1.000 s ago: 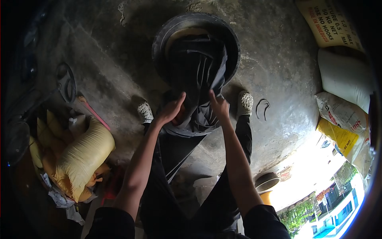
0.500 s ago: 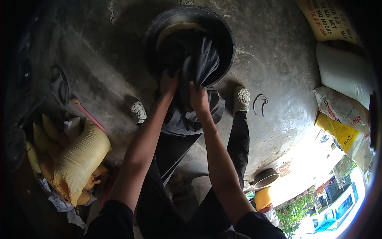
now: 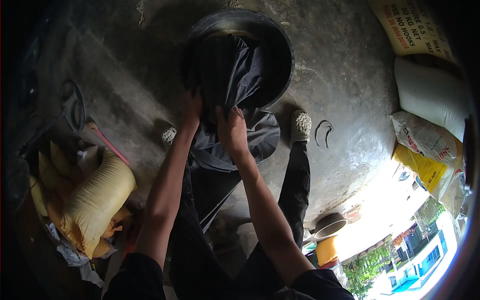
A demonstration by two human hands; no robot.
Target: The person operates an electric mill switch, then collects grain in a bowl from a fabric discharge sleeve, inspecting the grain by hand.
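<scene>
A black tyre [image 3: 282, 45] lies flat on the concrete floor in front of me. A limp black rubber inner tube [image 3: 235, 75] fills its middle and spills over the near rim toward my feet. My left hand [image 3: 191, 107] grips the tube at the tyre's near-left rim. My right hand [image 3: 230, 131] presses on the folded rubber just beside it, fingers curled into the folds. Both arms reach forward between my knees. My shoes [image 3: 301, 125] stand to either side of the hanging rubber.
Yellow stuffed sacks [image 3: 97, 197] lie at my left. Printed and white sacks [image 3: 425, 90] are stacked at the right. A bent metal hook [image 3: 322, 131] lies on the floor by my right shoe. A round bucket [image 3: 327, 227] stands behind my right leg.
Both hands have moved leftward along the tyre's near rim, and the rubber tube has been pushed further into the tyre's middle. My left shoe is now mostly hidden.
</scene>
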